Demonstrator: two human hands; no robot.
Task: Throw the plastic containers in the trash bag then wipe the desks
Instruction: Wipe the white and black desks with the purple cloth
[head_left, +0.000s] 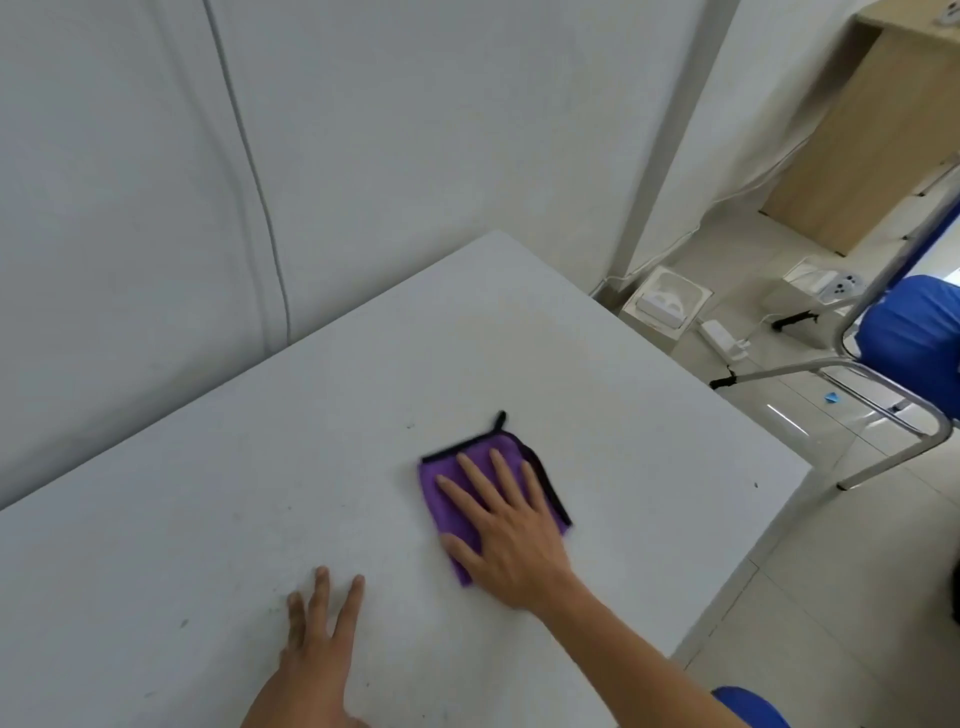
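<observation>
Wiping step: right hand (511, 540), grip open and flat, presses the purple cloth (439, 517) on the table (260, 467). The left hand (317, 639), also open, rests at the cloth's 8 o'clock. The next move probably calls for a sweep toward the specks at 8 o'clock.

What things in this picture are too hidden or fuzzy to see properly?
Head view, the only one:
1. Purple cloth: mostly covered by the right hand pressing on it.
2. Left hand: its arm is cut off by the bottom edge.
3. Blue chair: cut off by the right edge.
4. White boxes on the floor: too small and blurred to identify.
5. Dark specks on the desk: too small to identify.
</observation>
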